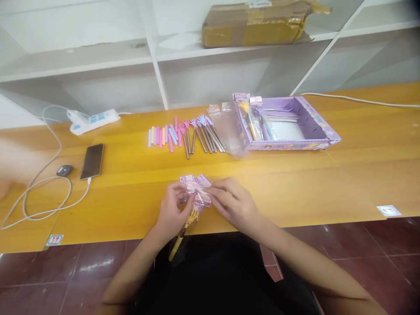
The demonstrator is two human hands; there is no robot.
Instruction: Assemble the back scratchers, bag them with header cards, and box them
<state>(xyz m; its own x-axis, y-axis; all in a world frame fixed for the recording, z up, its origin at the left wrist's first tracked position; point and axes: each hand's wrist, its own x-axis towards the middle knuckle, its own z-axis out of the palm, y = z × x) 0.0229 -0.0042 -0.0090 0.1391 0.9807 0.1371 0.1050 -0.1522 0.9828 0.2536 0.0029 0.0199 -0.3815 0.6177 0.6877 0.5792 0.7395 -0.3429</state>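
My left hand (174, 209) pinches the top of a clear plastic bag with a yellow hand-shaped back scratcher (192, 216) in it. The scratcher's yellow handle (176, 248) slants down past the table's front edge. Several small pink and purple printed cards (203, 200) lie bunched between my hands. My right hand (234, 202) has its fingers closed on the right edge of one card, where a whitish edge shows; its thumb is hidden. Beyond my hands lie metal back-scratcher rods (206, 135) with pink, blue and purple hand-shaped heads, beside loose pastel handles (162, 136).
A purple display box (315, 109) holds bagged back scratchers (251, 122), with clear bags (229, 131) at its left. Further left are a phone (92, 161) on a cable, a black mouse-like object (64, 170) and a power strip (95, 121). A cardboard box (256, 24) sits on the shelf.
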